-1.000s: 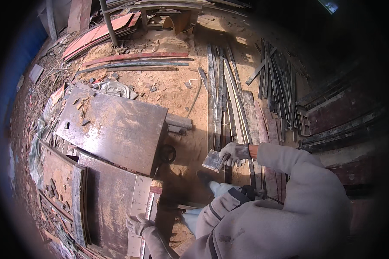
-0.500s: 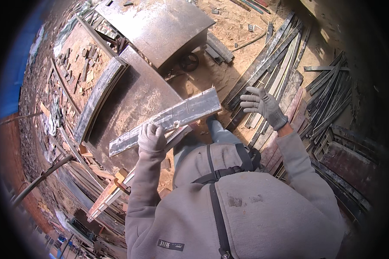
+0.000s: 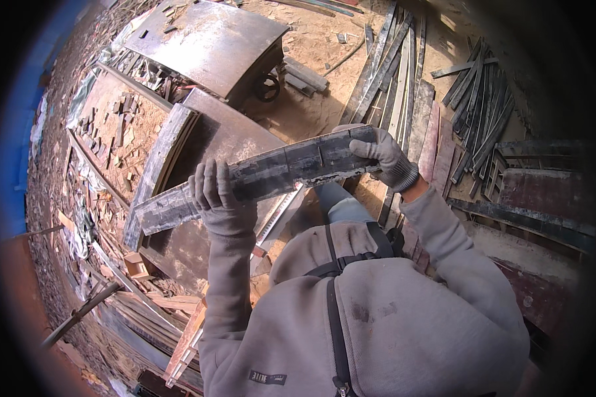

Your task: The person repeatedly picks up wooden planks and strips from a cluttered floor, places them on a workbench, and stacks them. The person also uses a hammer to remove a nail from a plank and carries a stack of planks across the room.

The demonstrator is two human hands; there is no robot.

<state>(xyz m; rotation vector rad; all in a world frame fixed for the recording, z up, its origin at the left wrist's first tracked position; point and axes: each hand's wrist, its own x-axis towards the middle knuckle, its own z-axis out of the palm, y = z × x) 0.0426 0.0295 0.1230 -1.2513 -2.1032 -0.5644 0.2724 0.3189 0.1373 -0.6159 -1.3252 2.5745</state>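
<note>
Fingers (image 3: 209,184) of left hand (image 3: 223,205) and right hand (image 3: 391,160) clasp dark board (image 3: 285,167) across desk's (image 3: 228,126) right edge; wide, level hold should steady it

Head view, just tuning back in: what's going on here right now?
A person is gripping a worn, dark plank with both gloved hands: the left hand toward its left end, the right hand at its right end. The plank is held slantwise in front of the body, with a brown worktop behind it in the view. A pile of dark strips lies on the ground to the right.
</note>
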